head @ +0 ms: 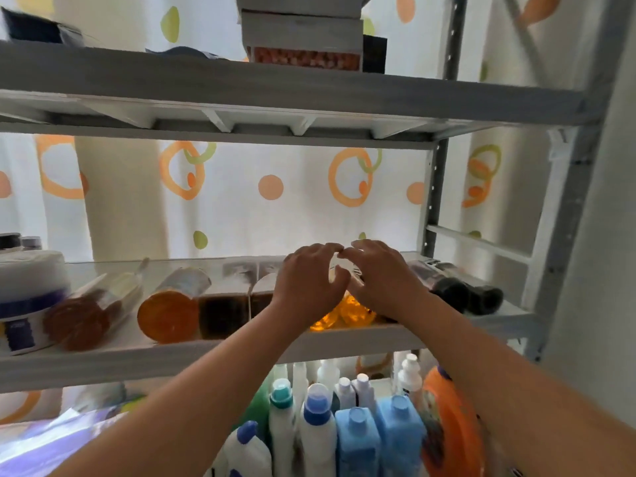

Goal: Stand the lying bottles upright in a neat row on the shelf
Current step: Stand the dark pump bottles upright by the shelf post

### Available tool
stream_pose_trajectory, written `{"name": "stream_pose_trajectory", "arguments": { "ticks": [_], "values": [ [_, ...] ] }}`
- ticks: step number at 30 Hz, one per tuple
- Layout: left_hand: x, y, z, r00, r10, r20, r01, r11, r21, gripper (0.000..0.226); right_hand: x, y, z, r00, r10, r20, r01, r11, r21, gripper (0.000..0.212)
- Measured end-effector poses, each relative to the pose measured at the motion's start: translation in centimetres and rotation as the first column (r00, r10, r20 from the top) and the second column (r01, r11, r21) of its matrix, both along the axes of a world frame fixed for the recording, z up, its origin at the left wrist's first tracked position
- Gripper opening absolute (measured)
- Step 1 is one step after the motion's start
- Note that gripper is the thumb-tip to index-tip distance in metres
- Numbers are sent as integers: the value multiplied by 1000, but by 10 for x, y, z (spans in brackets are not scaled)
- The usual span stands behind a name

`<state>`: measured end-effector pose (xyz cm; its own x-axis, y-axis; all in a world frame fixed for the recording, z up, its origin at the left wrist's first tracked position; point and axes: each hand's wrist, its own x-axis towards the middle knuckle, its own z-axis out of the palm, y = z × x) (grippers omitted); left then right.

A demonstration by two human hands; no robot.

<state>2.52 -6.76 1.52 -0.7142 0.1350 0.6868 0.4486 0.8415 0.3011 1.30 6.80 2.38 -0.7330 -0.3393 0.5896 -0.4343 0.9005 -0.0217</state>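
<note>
Both hands, left hand and right hand, reach over a lying orange bottle, fingers spread wide. Next, grab it and stand it up.

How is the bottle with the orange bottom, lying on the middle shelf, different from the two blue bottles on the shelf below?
The orange-bottomed bottle lies on its side, its round base toward the camera; the two blue bottles stand upright. The first shows orange contents through a clear body; the blue ones look opaque with pale blue caps. The lying one rests among other lying bottles, left of both hands; the blue pair stands side by side in a crowded upright group. All are plastic bottles.
</note>
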Motion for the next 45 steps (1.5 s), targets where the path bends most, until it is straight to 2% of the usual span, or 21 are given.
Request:
{"name": "stream_pose_trajectory", "arguments": {
  "ticks": [7,13,20,24,27,36,41,45],
  "values": [
    [-21,60,0,995,-81,67,82,997,-12,41,-9,65,-2,991,-133,12,133,991,-27,39],
    [-31,105,0,984,-114,137,126,988,-87,41,-22,123,-8,949,-314,24,314,939,-143,39],
    [-40,144,3,964,-166,208,188,978,-94,39,-31,174,-20,931,-307,200,363,847,-389,25],
    [-43,161,5,963,-169,212,197,973,-118,38,-30,189,-29,906,-291,308,393,848,-356,40],
    [-48,173,8,962,-155,225,191,970,-149,39,-33,192,-37,896,-247,369,390,835,-388,38],
    [-84,191,23,939,-102,328,161,974,-159,38,-41,189,-70,934,-333,127,356,842,-405,36],
    [-99,199,21,920,-102,379,187,963,-193,36,-44,189,-82,946,-318,65,306,810,-500,37],
    [-110,201,20,914,-78,399,179,958,-224,41,-47,186,-94,941,-335,-43,248,771,-587,34]
  ]
}}
